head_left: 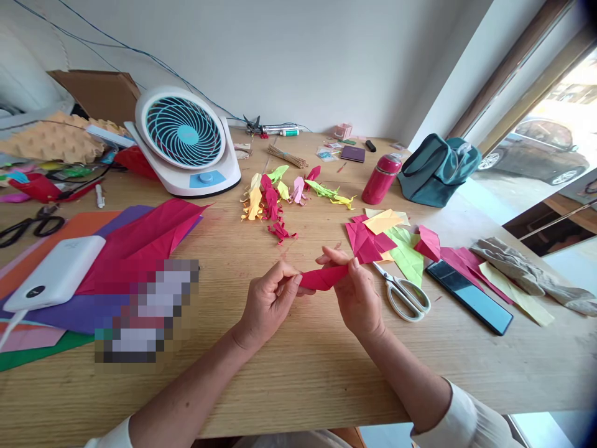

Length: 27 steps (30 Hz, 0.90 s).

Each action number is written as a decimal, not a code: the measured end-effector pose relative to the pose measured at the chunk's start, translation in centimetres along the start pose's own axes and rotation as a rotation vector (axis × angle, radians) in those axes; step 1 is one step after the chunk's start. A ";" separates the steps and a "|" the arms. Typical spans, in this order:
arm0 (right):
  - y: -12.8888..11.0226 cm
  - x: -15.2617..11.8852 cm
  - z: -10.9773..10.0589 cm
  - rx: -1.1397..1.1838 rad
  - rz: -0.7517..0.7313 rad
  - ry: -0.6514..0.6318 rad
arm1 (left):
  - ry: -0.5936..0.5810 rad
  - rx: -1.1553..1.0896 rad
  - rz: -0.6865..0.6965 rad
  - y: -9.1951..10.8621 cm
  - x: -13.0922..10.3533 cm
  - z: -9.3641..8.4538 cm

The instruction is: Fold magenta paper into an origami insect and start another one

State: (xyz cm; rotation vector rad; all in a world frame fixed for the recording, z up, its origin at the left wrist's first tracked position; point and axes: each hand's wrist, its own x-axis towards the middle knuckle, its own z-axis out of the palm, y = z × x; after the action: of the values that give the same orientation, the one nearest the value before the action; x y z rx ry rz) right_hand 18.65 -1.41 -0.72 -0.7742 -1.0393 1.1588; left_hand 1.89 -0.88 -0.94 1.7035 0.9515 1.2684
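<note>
A folded strip of crimson paper [324, 279] is stretched between my two hands above the wooden table. Its left end is pinched by the thumb and fingers of my left hand [270, 295]. At the other end, my right hand [358, 292] grips it between thumb and fingers. Beyond the hands lie several folded paper figures [270, 198] in red, yellow, green and pink, with thin curled limbs. White-handled scissors [407, 298] rest just right of my right hand, partly over green folded paper [407, 252].
A fan [186, 140] stands at the back left. Coloured paper sheets [140, 242] lie left, under a white power bank [56, 272]. To the right are a phone [471, 297], a red flask [382, 179], a teal bag [436, 171] and grey gloves [508, 264].
</note>
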 end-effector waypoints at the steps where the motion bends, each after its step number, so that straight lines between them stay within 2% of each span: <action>1: -0.1 0.1 -0.1 0.008 -0.008 0.018 | 0.001 -0.010 -0.006 0.0 0.0 0.0; 4: 0.0 0.2 -0.2 0.014 -0.023 0.014 | 0.013 -0.070 -0.053 0.2 0.1 0.0; 7: 0.4 0.1 -0.1 -0.050 -0.022 -0.070 | 0.023 -0.104 -0.086 0.3 0.2 0.0; 10: 0.9 0.0 0.2 -0.114 -0.033 -0.101 | 0.047 -0.087 -0.035 0.5 0.5 -0.2; 15: 1.5 0.0 0.3 -0.148 -0.027 -0.073 | 0.090 0.100 0.102 0.4 0.9 -0.4; 23: 1.6 -0.2 0.0 -0.355 -0.105 -0.147 | 0.034 0.195 0.111 0.1 0.9 -0.5; 27: 1.9 -0.2 -0.1 -0.361 -0.061 -0.148 | 0.021 0.178 0.126 0.4 1.0 -0.6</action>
State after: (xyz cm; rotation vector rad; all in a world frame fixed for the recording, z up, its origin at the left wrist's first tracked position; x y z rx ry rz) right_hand 18.10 -1.07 -2.56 -0.9404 -1.4109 0.9988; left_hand 1.59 -0.04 -0.09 1.9171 1.0079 1.3174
